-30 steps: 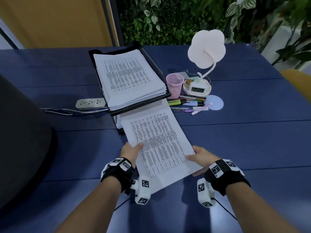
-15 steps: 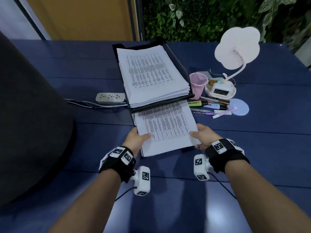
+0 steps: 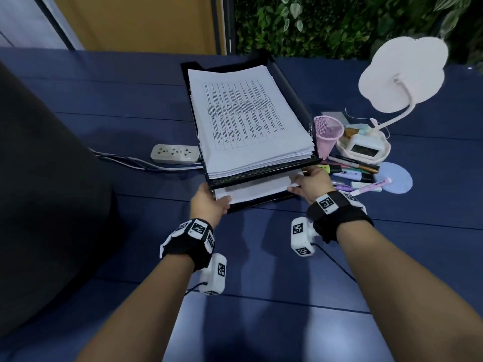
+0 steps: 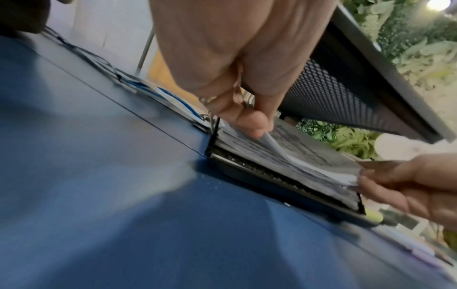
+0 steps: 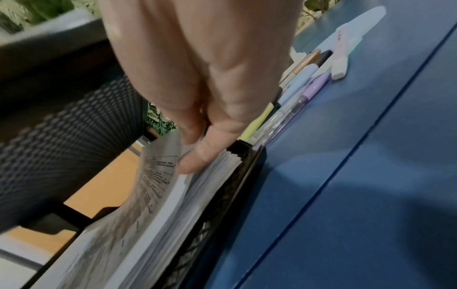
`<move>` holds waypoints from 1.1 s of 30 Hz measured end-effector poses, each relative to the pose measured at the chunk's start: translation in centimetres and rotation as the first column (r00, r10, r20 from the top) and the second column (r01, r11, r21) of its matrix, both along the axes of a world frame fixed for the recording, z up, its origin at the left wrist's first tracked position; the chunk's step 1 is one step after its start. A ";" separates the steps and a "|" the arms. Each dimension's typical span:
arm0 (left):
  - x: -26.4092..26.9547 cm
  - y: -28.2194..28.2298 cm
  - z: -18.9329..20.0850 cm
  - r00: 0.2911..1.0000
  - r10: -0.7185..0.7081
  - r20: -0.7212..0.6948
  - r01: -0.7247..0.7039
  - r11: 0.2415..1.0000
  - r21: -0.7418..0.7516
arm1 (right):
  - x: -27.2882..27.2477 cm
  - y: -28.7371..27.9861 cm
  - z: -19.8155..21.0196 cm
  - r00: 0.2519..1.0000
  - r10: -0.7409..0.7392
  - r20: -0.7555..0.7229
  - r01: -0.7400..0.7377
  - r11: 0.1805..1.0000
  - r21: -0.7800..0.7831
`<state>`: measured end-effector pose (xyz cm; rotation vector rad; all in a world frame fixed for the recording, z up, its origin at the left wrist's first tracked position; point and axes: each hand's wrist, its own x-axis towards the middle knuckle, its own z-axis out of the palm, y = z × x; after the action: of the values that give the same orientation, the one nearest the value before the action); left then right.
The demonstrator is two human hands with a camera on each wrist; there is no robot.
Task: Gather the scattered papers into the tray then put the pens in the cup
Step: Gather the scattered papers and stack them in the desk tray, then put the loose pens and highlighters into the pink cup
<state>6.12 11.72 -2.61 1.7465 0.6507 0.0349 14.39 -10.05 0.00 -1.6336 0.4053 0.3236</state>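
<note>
White sheets [image 3: 257,188] almost fully inside the lower tier of the black mesh tray [image 3: 264,173], long axis running away from the body, near edge just proud of the front lip. Left hand [image 3: 210,203] pinching the near-left corner, right hand [image 3: 309,182] pinching the near-right. Upper tier close overhead, little headroom. Pens [image 3: 352,173] just right of the right hand, pink cup [image 3: 328,135] beyond them; open blue table [image 3: 261,257] nearer the body.

The near stretch of the dark blue desk [image 3: 261,322] lies open. Far of it, a black mesh two-tier tray [image 3: 264,173] leaves only a low slot between its tiers, partly filled with white printed sheets [image 3: 256,190]. Right of the tray crowd a pink mesh cup [image 3: 328,134] and scattered coloured pens [image 3: 352,173]; left, a white power strip [image 3: 173,153].
</note>
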 end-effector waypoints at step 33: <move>-2.7 -10.2 -2.1 0.492 -0.771 -0.405 0.818 0.250 0.518 | -2.2 -8.3 -1.9 0.977 0.169 0.129 -0.042 0.749 -0.661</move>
<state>3.39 1.50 -4.69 2.6300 -0.3959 -0.6008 12.15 -18.38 -1.95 -2.3723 0.2980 0.1084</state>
